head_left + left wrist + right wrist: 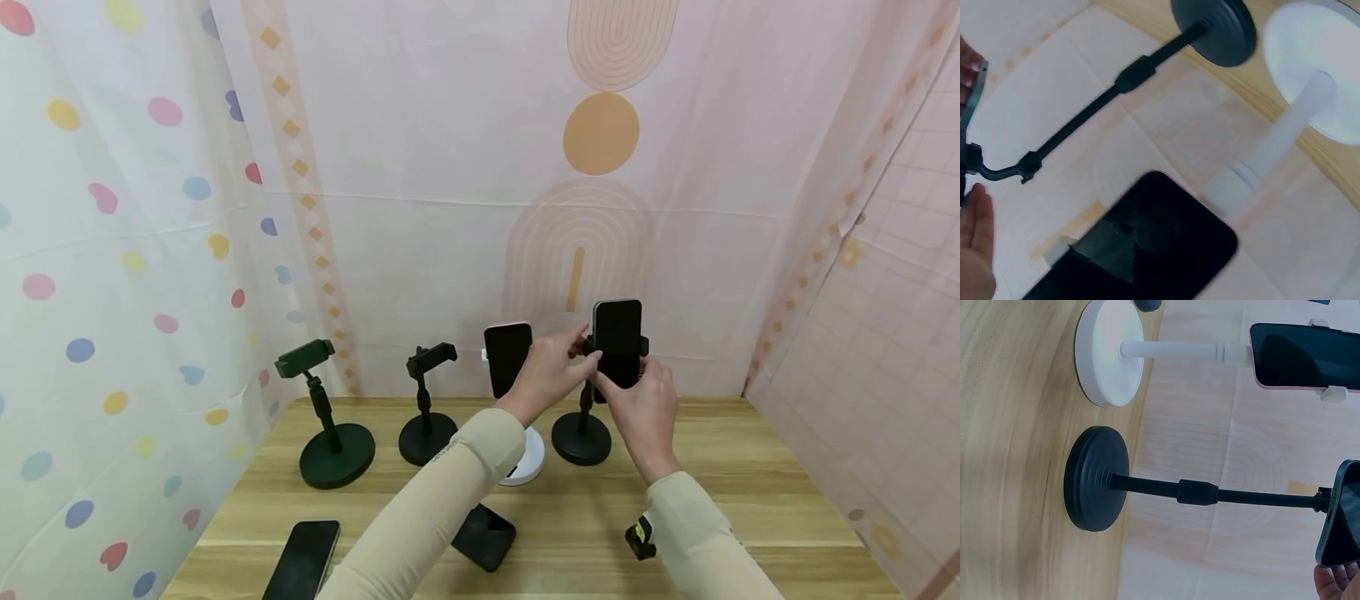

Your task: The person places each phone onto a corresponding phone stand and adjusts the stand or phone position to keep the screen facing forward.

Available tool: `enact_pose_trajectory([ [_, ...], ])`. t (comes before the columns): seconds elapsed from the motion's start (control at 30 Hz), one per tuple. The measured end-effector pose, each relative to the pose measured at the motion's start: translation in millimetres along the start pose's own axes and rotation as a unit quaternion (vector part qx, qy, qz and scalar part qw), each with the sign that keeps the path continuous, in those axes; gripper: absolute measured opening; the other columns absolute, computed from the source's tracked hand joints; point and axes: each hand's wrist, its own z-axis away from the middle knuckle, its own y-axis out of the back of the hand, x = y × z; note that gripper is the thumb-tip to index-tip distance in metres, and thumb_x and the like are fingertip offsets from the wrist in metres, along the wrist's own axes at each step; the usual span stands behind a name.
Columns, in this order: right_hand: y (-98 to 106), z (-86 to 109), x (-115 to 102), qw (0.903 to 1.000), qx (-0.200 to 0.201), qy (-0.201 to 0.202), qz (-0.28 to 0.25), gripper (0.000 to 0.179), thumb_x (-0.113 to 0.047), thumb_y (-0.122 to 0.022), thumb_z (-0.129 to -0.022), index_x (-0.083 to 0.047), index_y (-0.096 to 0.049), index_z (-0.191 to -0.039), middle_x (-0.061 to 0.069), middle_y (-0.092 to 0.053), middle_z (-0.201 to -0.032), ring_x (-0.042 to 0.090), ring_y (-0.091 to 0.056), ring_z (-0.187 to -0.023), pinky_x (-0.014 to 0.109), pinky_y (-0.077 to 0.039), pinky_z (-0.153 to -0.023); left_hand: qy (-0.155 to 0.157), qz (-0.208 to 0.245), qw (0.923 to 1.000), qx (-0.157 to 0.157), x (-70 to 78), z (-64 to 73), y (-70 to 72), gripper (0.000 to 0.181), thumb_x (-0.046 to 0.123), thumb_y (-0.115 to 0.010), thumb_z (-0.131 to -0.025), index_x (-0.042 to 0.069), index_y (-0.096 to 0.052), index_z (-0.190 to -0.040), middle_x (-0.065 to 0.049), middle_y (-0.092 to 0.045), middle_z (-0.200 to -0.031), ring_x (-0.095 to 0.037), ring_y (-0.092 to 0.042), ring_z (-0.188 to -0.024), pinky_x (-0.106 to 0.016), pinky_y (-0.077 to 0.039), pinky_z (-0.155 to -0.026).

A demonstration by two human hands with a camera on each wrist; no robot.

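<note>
I'm pinching the black phone stand (1197,492) with my left hand (546,368), right hand (647,407) is gripping the smartphone (618,340) above it.

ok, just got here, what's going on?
Someone has both hands at a phone on the rightmost stand, a black one. The right hand holds the phone low down; the left hand is at its side, by the clamp. The white stand already holds a second phone. The green stand and the other black stand hold none. A third phone lies on the table.
</note>
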Motion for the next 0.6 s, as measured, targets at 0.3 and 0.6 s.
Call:
enact_pose_trajectory([
  [0.3, 2.8, -1.3, -0.3, 0.9996, -0.017, -0.011, -0.017, 0.073, -0.05, -0.077, -0.083, 0.009, -0.057, -0.119, 0.024, -0.055, -0.114, 0.038, -0.054, -0.098, 0.051, -0.044, -0.083, 0.123, 0.09, 0.9883, -0.011, 10.2, -5.1, -6.4, 0.025, 0.029, -0.062, -0.1, 0.009, -0.069, -0.113, 0.001, -0.069, -0.088, -0.009, -0.06, -0.076, -0.022, -0.048, -0.065],
  [0.6, 15.4, -18.7, 1.2, 0.997, -0.039, -0.004, -0.067, 0.065, -0.043, -0.058, -0.099, 0.005, -0.047, -0.141, 0.026, -0.055, -0.128, 0.039, -0.059, -0.112, 0.051, -0.047, -0.094, 0.142, 0.093, 0.985, -0.029, 12.1, -8.0, -4.7, 0.031, 0.03, -0.058, -0.102, 0.008, -0.068, -0.121, 0.002, -0.068, -0.091, -0.009, -0.057, -0.074, -0.024, -0.048, -0.066],
])
